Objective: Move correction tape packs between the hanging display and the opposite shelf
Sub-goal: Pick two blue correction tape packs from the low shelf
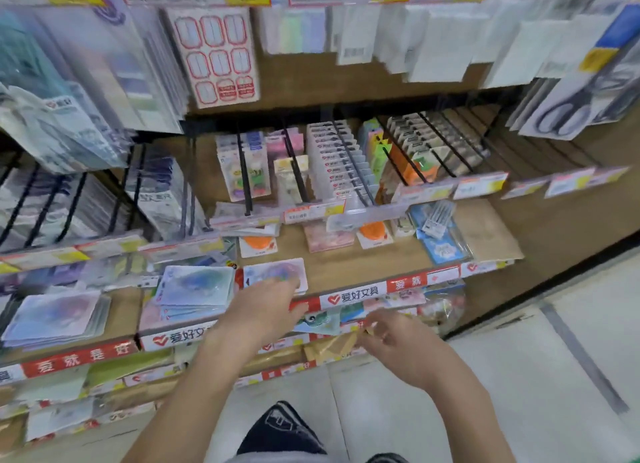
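Reaching to the shelf (363,265), the left hand (263,310) rests its fingers on a pack (277,272) lying flat at the front edge; fingertips blur into the card, so whether they lie flat or pinch it cannot be told. At 3 o'clock of it, below the shelf edge, the right hand (398,341) has loosely curled, smeared fingers; any hold is unclear. A stack (197,291) of similar packs lies at 9 o'clock of the pack. Hanging goods at 12 o'clock are blurred.
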`<state>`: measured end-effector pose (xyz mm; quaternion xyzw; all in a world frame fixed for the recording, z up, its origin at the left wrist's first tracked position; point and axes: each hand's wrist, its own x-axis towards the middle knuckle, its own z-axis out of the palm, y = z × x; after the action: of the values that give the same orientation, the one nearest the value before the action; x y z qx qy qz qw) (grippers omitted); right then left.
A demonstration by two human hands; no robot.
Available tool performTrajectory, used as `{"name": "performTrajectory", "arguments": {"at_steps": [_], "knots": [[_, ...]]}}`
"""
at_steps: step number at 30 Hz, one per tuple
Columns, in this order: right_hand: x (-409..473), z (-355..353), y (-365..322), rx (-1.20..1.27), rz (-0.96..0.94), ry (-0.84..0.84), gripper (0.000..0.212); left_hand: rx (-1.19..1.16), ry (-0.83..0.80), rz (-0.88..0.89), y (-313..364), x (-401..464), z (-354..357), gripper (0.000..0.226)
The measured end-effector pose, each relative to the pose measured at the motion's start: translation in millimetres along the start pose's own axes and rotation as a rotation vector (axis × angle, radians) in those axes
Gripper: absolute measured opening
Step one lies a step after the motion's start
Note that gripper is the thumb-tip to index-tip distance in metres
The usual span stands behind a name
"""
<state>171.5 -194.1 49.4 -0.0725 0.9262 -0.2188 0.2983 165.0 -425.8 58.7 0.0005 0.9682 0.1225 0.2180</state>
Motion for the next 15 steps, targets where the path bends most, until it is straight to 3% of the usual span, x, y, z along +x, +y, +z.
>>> {"name": "performTrajectory", "arguments": {"at_steps": [5, 11, 15], "knots": [[44.8, -2.0, -15.9, -0.083, -0.022, -0.17, 0.043, -0.094, 0.077, -0.095, -31.8, -5.1, 4.2, 0.045], [132.4, -0.2, -48.2, -0.244, -0.19, -0.274, 0.027, -0.306, -0.031, -0.547, -100.6, -71.8, 63.6, 0.046], [180.1, 6.8, -71.3, -0.437, -0.202, -0.335, 0.045, -0.399, -0.041, -0.832, -108.0, -129.8, 97.2, 0.05]]}}
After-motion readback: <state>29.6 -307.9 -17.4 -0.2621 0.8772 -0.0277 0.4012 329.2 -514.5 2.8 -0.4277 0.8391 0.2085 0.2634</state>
